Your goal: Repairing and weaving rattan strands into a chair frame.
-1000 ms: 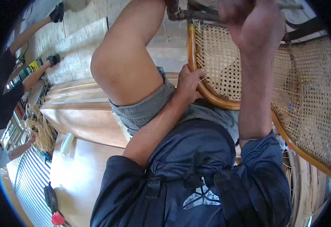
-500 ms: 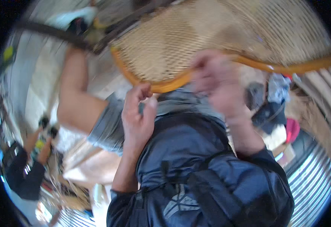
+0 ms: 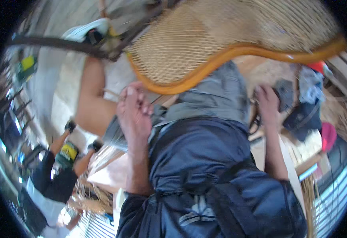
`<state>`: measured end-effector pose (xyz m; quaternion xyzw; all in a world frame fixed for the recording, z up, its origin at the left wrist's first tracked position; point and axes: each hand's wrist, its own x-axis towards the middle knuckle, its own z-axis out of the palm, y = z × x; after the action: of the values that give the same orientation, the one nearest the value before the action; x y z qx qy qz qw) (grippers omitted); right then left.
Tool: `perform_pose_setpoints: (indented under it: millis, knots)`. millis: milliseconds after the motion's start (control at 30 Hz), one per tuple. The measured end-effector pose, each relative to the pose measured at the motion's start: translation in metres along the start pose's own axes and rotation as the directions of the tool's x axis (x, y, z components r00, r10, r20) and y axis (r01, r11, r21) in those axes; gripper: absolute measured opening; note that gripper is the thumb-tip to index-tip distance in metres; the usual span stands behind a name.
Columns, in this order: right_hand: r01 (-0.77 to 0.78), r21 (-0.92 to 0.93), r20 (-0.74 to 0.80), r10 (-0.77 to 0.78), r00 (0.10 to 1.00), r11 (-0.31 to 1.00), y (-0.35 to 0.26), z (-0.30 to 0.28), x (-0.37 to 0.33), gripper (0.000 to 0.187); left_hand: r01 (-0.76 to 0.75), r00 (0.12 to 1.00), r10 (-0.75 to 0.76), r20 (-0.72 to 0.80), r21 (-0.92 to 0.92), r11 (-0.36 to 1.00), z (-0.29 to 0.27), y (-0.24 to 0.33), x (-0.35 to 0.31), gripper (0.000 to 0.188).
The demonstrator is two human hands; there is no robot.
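Observation:
A woven cane panel (image 3: 177,47) in a curved, orange-brown wooden frame (image 3: 217,59) lies across the far side of my lap. My left hand (image 3: 135,117) is just below the frame's left curve, palm partly up. Its fingers are curled in, with a thin tan strip (image 3: 112,94) beside them; what they close on is too blurred to make out. Away from the frame, my right hand (image 3: 268,103) reaches down beside my right thigh, by a dark grey object (image 3: 285,94). Its fingers are foreshortened and blurred, so their grip does not show. A black looped item (image 3: 254,123) lies nearby.
To the right are a light blue cloth (image 3: 310,84), a dark cloth (image 3: 300,119) and a pink item (image 3: 328,137). A dark bar (image 3: 62,43) crosses at the far left. Another person (image 3: 58,170) in dark gloves works at the left by a green and yellow container (image 3: 67,154).
My right hand has left the frame's edge and moved right, down beside my thigh. My left hand has shifted slightly left and down, off the frame's edge.

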<state>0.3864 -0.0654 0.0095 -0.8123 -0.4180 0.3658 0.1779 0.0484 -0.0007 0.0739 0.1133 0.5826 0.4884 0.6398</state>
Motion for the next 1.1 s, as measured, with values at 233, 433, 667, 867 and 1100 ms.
perform_pose_setpoints:
  millis: [233,433,667,867,1100]
  knots:
    - [-0.124,-0.402,-0.071,0.104,0.992,0.907,0.118,0.002,-0.063,0.025,-0.204,0.927,0.373,-0.038,0.784,0.586,-0.009,-0.006,0.030,0.024]
    - [-0.096,-0.171,0.232,0.135,0.963,0.981,0.104,-0.012,-0.066,0.028,-0.220,0.956,0.250,0.155,0.941,0.257,-0.045,-0.041,0.055,0.017]
    - [-0.200,-0.074,0.201,0.211,0.957,0.977,-0.021,-0.049,-0.051,0.030,-0.056,0.998,0.044,0.042,0.927,0.371,-0.040,-0.035,0.065,0.019]
    - [0.341,-0.143,0.579,-0.201,0.790,0.929,-0.095,-0.006,-0.019,0.040,-0.030,0.998,0.060,0.010,0.940,0.340,-0.049,-0.046,0.068,0.020]
    - [-0.248,-0.078,0.904,0.174,0.391,0.965,-0.163,0.028,0.031,0.056,-0.029,0.999,-0.008,0.038,0.867,0.497,-0.053,-0.044,0.066,0.019]
